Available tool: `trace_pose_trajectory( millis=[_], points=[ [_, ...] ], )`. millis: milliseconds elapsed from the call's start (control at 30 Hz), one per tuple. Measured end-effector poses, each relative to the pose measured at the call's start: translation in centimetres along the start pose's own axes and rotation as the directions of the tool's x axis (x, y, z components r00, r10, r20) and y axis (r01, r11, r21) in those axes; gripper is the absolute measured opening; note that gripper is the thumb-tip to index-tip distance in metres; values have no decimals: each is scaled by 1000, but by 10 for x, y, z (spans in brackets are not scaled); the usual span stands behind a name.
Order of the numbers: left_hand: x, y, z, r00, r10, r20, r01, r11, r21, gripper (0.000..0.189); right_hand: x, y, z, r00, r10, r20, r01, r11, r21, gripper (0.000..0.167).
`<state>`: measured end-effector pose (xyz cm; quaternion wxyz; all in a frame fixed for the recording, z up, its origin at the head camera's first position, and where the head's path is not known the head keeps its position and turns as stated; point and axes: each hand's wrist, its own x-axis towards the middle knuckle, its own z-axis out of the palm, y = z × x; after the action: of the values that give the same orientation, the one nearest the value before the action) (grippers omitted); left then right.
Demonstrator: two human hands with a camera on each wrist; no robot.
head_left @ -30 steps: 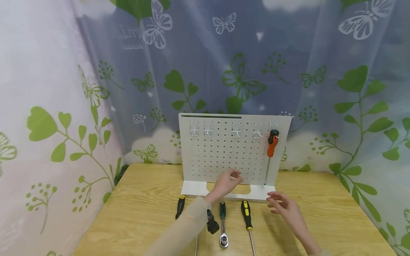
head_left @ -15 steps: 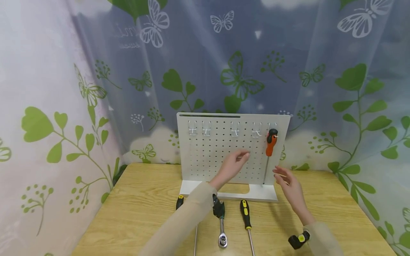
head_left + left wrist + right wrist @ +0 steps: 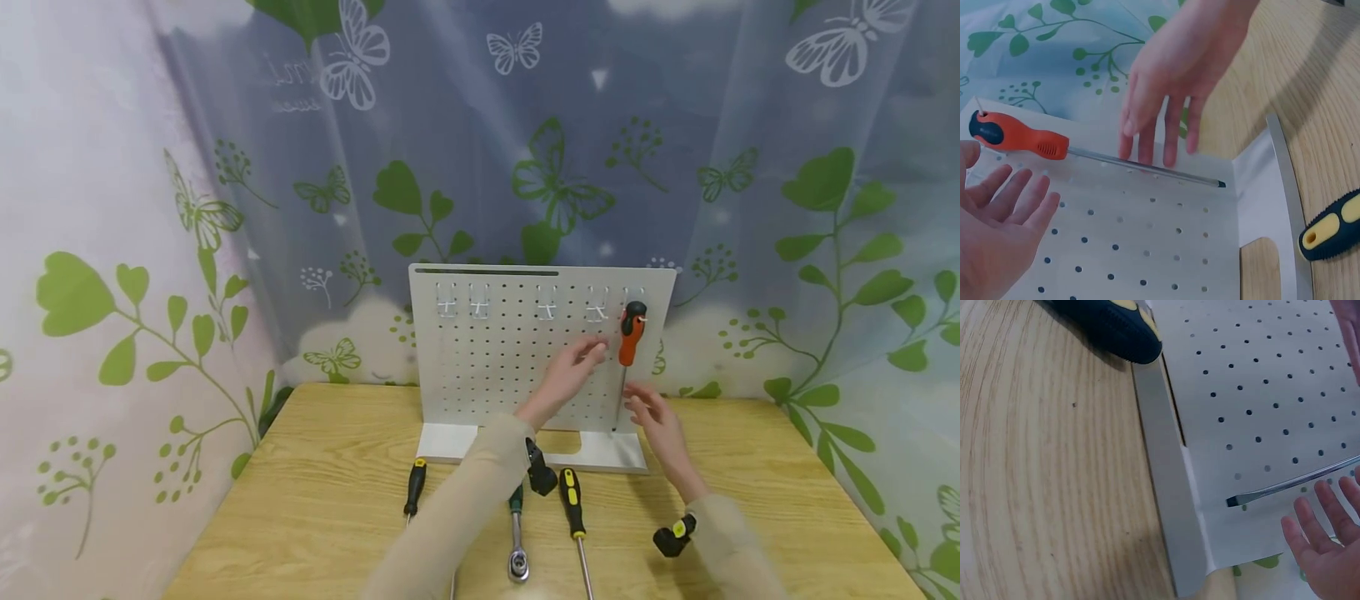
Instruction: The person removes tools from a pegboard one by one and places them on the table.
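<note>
An orange-and-black screwdriver [image 3: 632,335] hangs tip down from the rightmost hook of the white pegboard [image 3: 495,367]. My left hand [image 3: 568,373] is in front of the board, just left of the screwdriver's handle, fingers loosely bent and holding nothing. Beside the lower shaft is my right hand [image 3: 660,425], its fingers spread and relaxed. In the left wrist view the right hand [image 3: 1175,81] has its fingertips close to the metal shaft [image 3: 1147,167]; whether they touch it I cannot tell. The right wrist view shows the flat dark tip [image 3: 1233,501] near the board's base.
Several clear hooks [image 3: 546,303] line the board's upper part. On the wooden table [image 3: 337,433] in front lie a yellow-and-black screwdriver [image 3: 572,504], a ratchet wrench [image 3: 517,550] and another black-handled screwdriver [image 3: 416,487], the last two partly covered by my left sleeve.
My left hand has risen and moved right towards the hanging screwdriver's handle. My right hand has moved up from the table to beside its shaft. The view has shifted slightly.
</note>
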<state>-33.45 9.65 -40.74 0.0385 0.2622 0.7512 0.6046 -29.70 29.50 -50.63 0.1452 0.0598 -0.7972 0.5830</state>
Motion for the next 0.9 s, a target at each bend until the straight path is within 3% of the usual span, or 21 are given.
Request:
trace_pose_trajectory(
  millis=[133, 300, 900],
  points=[
    [7, 0, 9, 1000, -1, 24, 1, 1000, -6, 45, 0, 6, 2, 999, 34, 24, -34, 999, 19, 46],
    [10, 2, 16, 997, -60, 58, 61, 998, -11, 49, -2, 13, 3, 999, 26, 33, -27, 999, 40, 47],
    [13, 5, 25, 995, -83, 56, 93, 977, -191, 48, -14, 15, 7, 994, 2, -107, 15, 988, 156, 37]
  ],
)
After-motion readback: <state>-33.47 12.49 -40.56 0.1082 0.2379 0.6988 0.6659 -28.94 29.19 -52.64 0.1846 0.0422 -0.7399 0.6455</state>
